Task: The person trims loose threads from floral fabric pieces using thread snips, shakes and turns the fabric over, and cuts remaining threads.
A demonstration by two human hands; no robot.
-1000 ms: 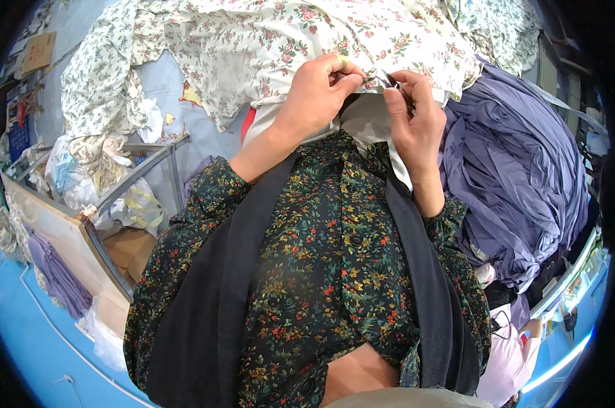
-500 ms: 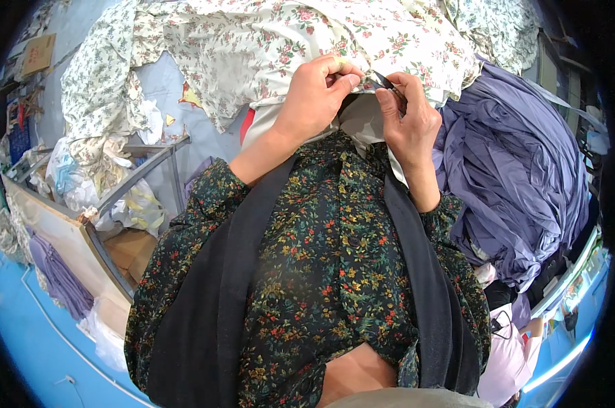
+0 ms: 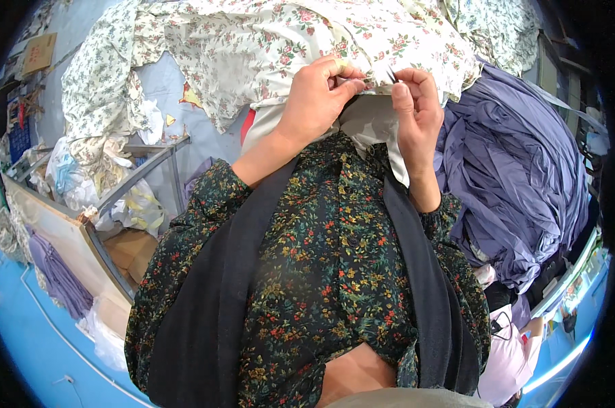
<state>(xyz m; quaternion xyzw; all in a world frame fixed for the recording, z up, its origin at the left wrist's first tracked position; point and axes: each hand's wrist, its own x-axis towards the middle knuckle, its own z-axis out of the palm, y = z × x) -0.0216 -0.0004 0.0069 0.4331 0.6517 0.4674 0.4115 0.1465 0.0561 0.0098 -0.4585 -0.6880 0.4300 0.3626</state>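
Observation:
Across my lap and the far side lies white cloth printed with red roses (image 3: 287,51). My left hand (image 3: 316,98) is closed on the near edge of this floral cloth, thumb and forefinger pinched together. To its right, my right hand (image 3: 420,112) is closed around small dark thread snips (image 3: 392,75). Only their narrow pointed tip shows above the fingers; the rest is hidden in the hand. The tip points up and away over the cloth, a little apart from my left fingertips.
A big heap of purple-grey fabric (image 3: 518,163) rises at my right. On the left stands a metal-framed bin (image 3: 69,228) with plastic bags and scraps. A cardboard box (image 3: 38,54) sits at the far left. Another person in pink (image 3: 508,360) is at the lower right.
My right hand has drawn slightly right, and the snips have turned more upright with less of them showing. My left hand keeps its pinch on the cloth, almost still.

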